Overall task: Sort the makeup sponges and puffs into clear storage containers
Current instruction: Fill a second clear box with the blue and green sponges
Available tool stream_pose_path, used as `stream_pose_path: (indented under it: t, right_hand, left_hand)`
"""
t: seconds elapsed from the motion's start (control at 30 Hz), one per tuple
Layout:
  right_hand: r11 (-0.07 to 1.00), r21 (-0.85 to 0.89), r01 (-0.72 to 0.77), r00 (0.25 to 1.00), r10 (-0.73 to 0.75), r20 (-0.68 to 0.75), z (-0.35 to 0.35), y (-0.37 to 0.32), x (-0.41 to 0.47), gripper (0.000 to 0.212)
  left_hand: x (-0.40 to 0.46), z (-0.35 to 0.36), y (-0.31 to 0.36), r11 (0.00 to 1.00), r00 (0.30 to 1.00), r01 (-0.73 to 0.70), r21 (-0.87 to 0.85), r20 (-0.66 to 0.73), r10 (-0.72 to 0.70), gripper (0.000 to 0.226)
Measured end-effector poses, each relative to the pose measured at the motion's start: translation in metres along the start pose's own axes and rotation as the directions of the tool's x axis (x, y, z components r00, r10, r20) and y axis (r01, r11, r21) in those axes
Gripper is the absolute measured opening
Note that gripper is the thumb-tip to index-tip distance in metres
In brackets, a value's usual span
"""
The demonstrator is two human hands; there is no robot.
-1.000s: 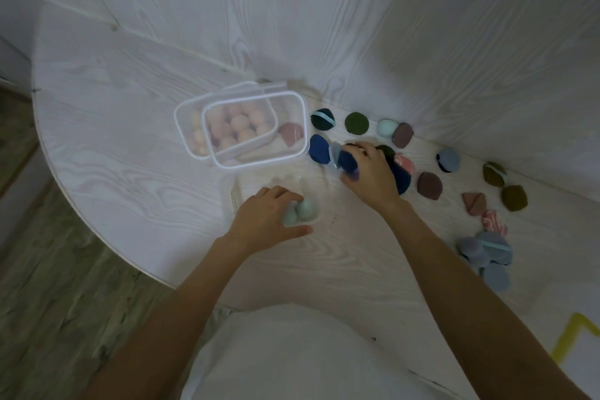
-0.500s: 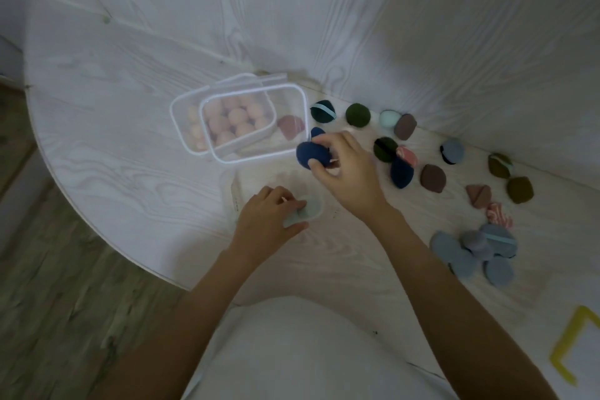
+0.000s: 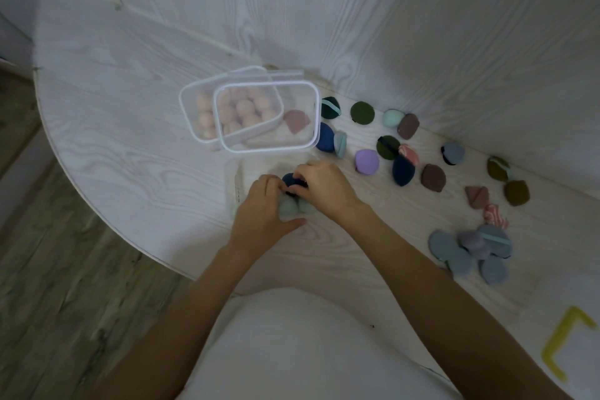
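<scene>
Two hands meet near the table's (image 3: 130,146) front edge: right hand (image 3: 324,191) pinches a navy sponge (image 3: 290,179); left hand (image 3: 263,211) cups pale green sponges (image 3: 289,208).

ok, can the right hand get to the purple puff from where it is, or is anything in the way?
Probably yes. The right hand is busy holding a dark blue sponge over the near container, but the purple puff lies uncovered on the table just to its right, with bare tabletop between them.

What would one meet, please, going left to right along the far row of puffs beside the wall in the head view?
Dark teal round puff with a pale band → dark green round puff → mint egg-shaped sponge → mauve-brown puff.
</scene>
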State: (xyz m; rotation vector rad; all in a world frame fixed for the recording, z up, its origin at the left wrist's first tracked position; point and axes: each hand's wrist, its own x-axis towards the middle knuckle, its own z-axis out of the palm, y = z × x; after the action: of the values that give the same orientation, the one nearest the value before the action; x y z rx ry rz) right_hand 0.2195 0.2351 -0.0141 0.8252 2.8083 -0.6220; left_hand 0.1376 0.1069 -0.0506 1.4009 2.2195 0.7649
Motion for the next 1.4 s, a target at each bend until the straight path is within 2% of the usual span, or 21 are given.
stream_pose_path:
  t: [0.1, 0.17, 0.23, 0.3, 0.33, 0.43, 0.5, 0.57, 0.67, 0.77, 0.83, 0.9, 1.0, 1.03, 1.13, 1.27, 1.4]
  right_hand:
    - [0.998, 0.013, 0.065, 0.997, -0.065, 0.046, -0.011, -0.003, -0.005, 0.024]
    - [0.992, 0.129, 0.001, 0.997, 0.010, -0.083, -0.022, 0.003, -0.007, 0.021]
    - [0.964, 0.240, -0.117, 0.946, 0.182, -0.268, -0.035, 0.018, -0.004, 0.017]
    - [0.952, 0.238, -0.193, 0.895, 0.270, -0.354, -0.044, 0.038, 0.007, 0.015]
    - [0.960, 0.168, -0.223, 0.906, 0.268, -0.329, -0.045, 0.048, 0.016, 0.022]
    - [0.964, -0.089, -0.251, 0.964, 0.240, -0.118, -0.036, 0.062, 0.041, 0.054]
    - [0.954, -0.142, -0.266, 0.963, 0.256, -0.084, -0.024, 0.065, 0.051, 0.060]
    - [0.948, -0.006, -0.318, 0.938, 0.314, -0.150, -0.019, 0.068, 0.053, 0.054]
    - [0.904, 0.260, -0.338, 0.842, 0.414, -0.345, -0.027, 0.066, 0.036, 0.043]
    - [0.884, 0.433, -0.178, 0.797, 0.388, -0.463, -0.039, 0.048, 0.005, 0.037]
    - [0.841, 0.538, -0.055, 0.836, 0.333, -0.436, -0.043, 0.027, -0.012, 0.036]
    - [0.789, 0.615, 0.004, 0.896, 0.269, -0.352, -0.039, 0.010, -0.021, 0.036]
    - [0.692, 0.720, -0.050, 0.937, 0.281, -0.206, -0.027, -0.003, -0.019, 0.040]
    - [0.693, 0.718, -0.074, 0.941, 0.286, -0.179, -0.023, -0.007, -0.017, 0.045]
    - [0.822, 0.564, -0.080, 0.967, 0.201, -0.157, -0.017, -0.009, -0.013, 0.061]
    - [0.910, 0.415, -0.020, 0.981, 0.098, -0.168, -0.019, -0.012, -0.010, 0.044]
    - [0.904, 0.428, 0.005, 0.987, 0.063, -0.145, -0.020, -0.017, -0.004, 0.043]
  left_hand:
    - [0.002, -0.001, -0.001, 1.000, 0.999, -0.009, -0.018, 0.042, 0.009, 0.081]
    - [0.004, -0.004, -0.001, 1.000, 0.996, -0.025, -0.001, 0.084, 0.025, 0.085]
    - [0.007, -0.006, -0.001, 0.999, 0.993, -0.029, 0.015, 0.119, 0.027, 0.083]
    - [0.007, -0.007, -0.001, 0.999, 0.990, -0.042, 0.025, 0.133, 0.039, 0.082]
    - [0.008, -0.007, -0.001, 0.999, 0.990, -0.046, 0.028, 0.132, 0.042, 0.082]
    - [0.007, -0.006, -0.002, 0.995, 0.991, -0.073, 0.074, 0.114, 0.064, 0.083]
    - [0.007, -0.006, -0.004, 0.989, 0.992, -0.100, 0.110, 0.093, 0.090, 0.084]
    - [0.008, -0.005, -0.004, 0.986, 0.991, -0.110, 0.123, 0.087, 0.100, 0.085]
    - [0.005, -0.005, -0.003, 0.991, 0.994, -0.087, 0.106, 0.070, 0.080, 0.084]
    - [-0.001, -0.004, -0.004, 0.989, 0.996, -0.089, 0.116, 0.039, 0.085, 0.078]
    - [-0.004, -0.006, -0.006, 0.983, 0.993, -0.117, 0.138, 0.039, 0.112, 0.077]
    - [-0.006, -0.009, -0.009, 0.979, 0.990, -0.142, 0.146, 0.043, 0.137, 0.076]
    - [-0.008, -0.016, -0.012, 0.972, 0.981, -0.192, 0.135, 0.065, 0.185, 0.075]
    - [-0.010, -0.019, -0.014, 0.967, 0.976, -0.213, 0.136, 0.078, 0.204, 0.075]
    - [-0.015, -0.028, -0.019, 0.963, 0.970, -0.241, 0.121, 0.051, 0.236, 0.071]
    - [-0.021, -0.043, -0.030, 0.964, 0.968, -0.218, 0.152, -0.092, 0.234, 0.056]
    - [-0.027, -0.049, -0.045, 0.940, 0.982, -0.186, 0.287, 0.038, 0.183, 0.062]
